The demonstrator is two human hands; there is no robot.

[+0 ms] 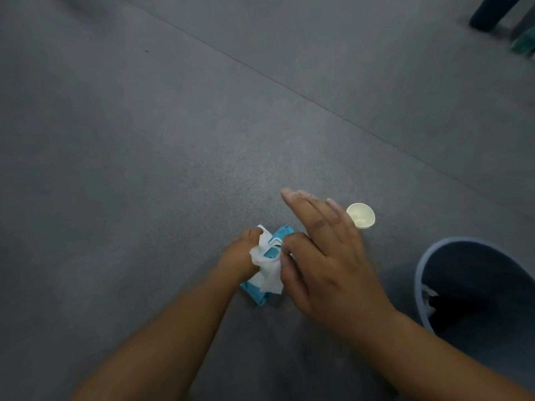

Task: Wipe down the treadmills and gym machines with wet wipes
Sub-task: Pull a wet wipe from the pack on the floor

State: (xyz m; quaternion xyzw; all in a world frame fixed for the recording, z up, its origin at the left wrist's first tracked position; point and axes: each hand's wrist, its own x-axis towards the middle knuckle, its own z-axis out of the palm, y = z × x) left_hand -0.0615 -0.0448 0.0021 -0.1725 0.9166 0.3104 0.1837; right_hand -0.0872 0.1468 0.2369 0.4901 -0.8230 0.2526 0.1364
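Note:
A blue wet-wipe pack [256, 295] lies on the grey floor, its white flip lid [265, 234] raised. My left hand [237, 259] grips a white wet wipe [267, 273] that hangs from the pack's opening. My right hand [321, 256] hovers over the pack's right side. Its fingers are stretched forward and its thumb touches the white lid area. Much of the pack is hidden beneath both hands.
A small white paper cup [361, 216] stands on the floor just beyond my right hand. A grey waste bin [425, 285] with crumpled white wipes inside sits at the right. Dark teal machine legs [492, 11] show at the top right corner.

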